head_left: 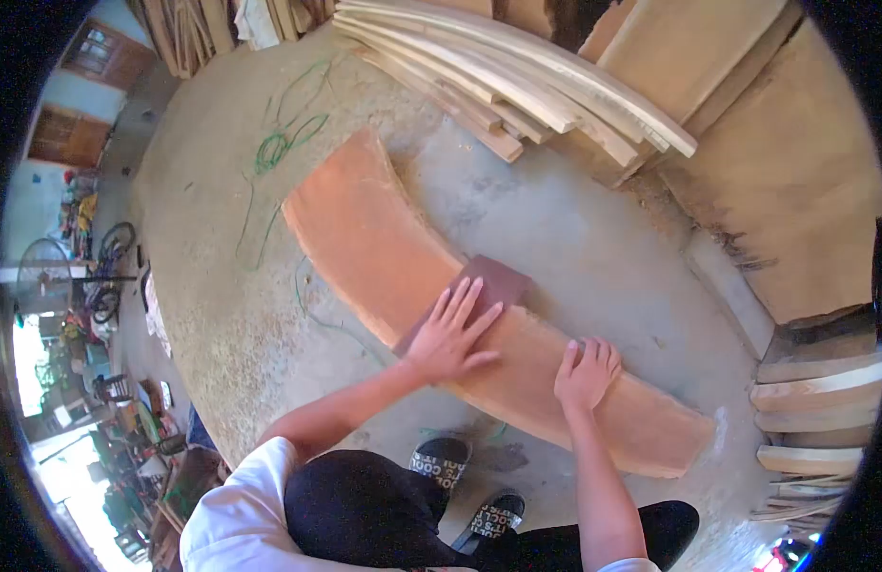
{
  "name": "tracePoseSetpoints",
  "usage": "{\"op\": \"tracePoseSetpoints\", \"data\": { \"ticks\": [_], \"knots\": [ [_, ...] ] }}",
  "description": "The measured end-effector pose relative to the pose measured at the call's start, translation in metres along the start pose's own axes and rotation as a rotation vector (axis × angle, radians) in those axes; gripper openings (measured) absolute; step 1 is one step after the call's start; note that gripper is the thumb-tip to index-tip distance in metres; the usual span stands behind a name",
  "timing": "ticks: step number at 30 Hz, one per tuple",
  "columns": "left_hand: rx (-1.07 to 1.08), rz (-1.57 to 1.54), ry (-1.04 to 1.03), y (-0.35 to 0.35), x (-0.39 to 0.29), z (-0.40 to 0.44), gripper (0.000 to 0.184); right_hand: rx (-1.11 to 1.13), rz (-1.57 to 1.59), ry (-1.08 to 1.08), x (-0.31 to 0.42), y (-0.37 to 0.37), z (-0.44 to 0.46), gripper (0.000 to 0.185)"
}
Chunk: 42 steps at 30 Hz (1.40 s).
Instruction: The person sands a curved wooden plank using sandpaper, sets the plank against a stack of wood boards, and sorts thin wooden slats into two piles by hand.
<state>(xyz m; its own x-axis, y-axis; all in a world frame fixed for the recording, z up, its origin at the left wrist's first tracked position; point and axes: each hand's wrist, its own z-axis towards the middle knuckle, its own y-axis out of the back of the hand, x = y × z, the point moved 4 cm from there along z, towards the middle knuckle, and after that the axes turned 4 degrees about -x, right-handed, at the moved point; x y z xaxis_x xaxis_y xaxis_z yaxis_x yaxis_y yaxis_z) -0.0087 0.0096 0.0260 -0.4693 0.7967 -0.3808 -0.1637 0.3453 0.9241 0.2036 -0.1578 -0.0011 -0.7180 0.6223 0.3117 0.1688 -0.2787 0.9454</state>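
Note:
A long, curved, reddish-brown wooden board [369, 229] lies aslant on the floor in front of me. Across its middle is a dark brown sheet [498, 282], which looks like sandpaper and bends over the board's far edge. My left hand [450, 334] presses flat on this sheet with its fingers spread. Farther along to the right, my right hand [588, 375] bears on the board, its fingers bent at the far edge and the thumb beside them. Their tips are partly hidden.
Curved wooden strips [517, 71] are stacked beyond the board, near large wooden slabs [784, 181]. More cut pieces [812, 419] stand at the right. A green cord [281, 145] trails over the concrete floor. My slippered feet [441, 462] are close to the board. A bicycle [112, 272] stands far left.

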Motion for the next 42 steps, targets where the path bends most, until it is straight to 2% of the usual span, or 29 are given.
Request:
{"op": "tracePoseSetpoints", "data": {
  "ticks": [2, 5, 8, 9, 11, 12, 14, 15, 18, 20, 22, 24, 26, 28, 30, 35, 39, 42],
  "knots": [
    [-0.047, 0.055, 0.026, 0.011, 0.036, 0.008, 0.072, -0.008, -0.010, 0.018, 0.000, -0.002, 0.000, 0.031],
    [-0.223, 0.195, 0.243, 0.044, 0.116, 0.030, 0.072, -0.001, 0.003, 0.024, 0.001, 0.001, 0.002, 0.030],
    [-0.252, 0.193, 0.323, 0.049, 0.121, 0.035, 0.073, 0.016, -0.017, 0.013, 0.004, 0.003, 0.002, 0.029],
    [-0.192, 0.257, 0.305, 0.039, 0.107, 0.034, 0.076, 0.027, -0.029, 0.004, 0.003, 0.001, 0.003, 0.030],
    [-0.079, 0.221, 0.129, 0.018, 0.066, 0.022, 0.079, 0.045, -0.043, -0.011, 0.002, 0.000, 0.001, 0.030],
    [-0.045, 0.094, -0.013, 0.015, 0.050, 0.013, 0.079, 0.037, -0.039, -0.008, 0.002, 0.000, 0.001, 0.030],
    [0.043, 0.047, -0.103, 0.017, 0.053, 0.010, 0.075, 0.042, -0.041, -0.004, 0.002, -0.001, 0.000, 0.030],
    [0.003, 0.121, -0.119, 0.021, 0.074, 0.016, 0.073, 0.029, -0.027, 0.002, 0.002, -0.002, 0.001, 0.030],
    [-0.163, 0.205, 0.091, 0.055, 0.158, 0.037, 0.075, 0.019, -0.022, 0.010, 0.001, -0.002, 0.001, 0.029],
    [-0.266, 0.239, 0.193, 0.068, 0.186, 0.050, 0.074, 0.021, -0.023, 0.007, 0.003, -0.003, 0.001, 0.030],
    [-0.284, 0.307, 0.247, 0.059, 0.179, 0.049, 0.075, 0.039, -0.040, -0.002, 0.002, -0.003, 0.001, 0.031],
    [-0.182, 0.327, 0.138, 0.045, 0.135, 0.040, 0.077, 0.037, -0.042, 0.001, 0.001, -0.005, 0.003, 0.031],
    [-0.063, 0.198, -0.025, 0.022, 0.086, 0.021, 0.077, 0.038, -0.047, -0.012, -0.001, -0.004, -0.001, 0.031],
    [0.007, 0.109, -0.156, 0.024, 0.065, 0.013, 0.077, 0.069, -0.051, -0.028, 0.002, -0.003, 0.001, 0.032],
    [-0.023, 0.175, -0.211, 0.033, 0.098, 0.028, 0.074, 0.078, -0.050, -0.035, 0.002, -0.003, 0.000, 0.031],
    [-0.375, 0.226, 0.188, 0.072, 0.215, 0.081, 0.067, 0.060, -0.040, -0.017, 0.001, -0.004, 0.000, 0.030],
    [-0.327, 0.276, 0.244, 0.053, 0.197, 0.073, 0.072, 0.025, -0.019, 0.006, 0.003, -0.003, 0.001, 0.030],
    [-0.115, 0.296, 0.001, 0.053, 0.156, 0.054, 0.073, 0.025, -0.028, 0.005, 0.001, -0.004, 0.006, 0.030]
  ]
}}
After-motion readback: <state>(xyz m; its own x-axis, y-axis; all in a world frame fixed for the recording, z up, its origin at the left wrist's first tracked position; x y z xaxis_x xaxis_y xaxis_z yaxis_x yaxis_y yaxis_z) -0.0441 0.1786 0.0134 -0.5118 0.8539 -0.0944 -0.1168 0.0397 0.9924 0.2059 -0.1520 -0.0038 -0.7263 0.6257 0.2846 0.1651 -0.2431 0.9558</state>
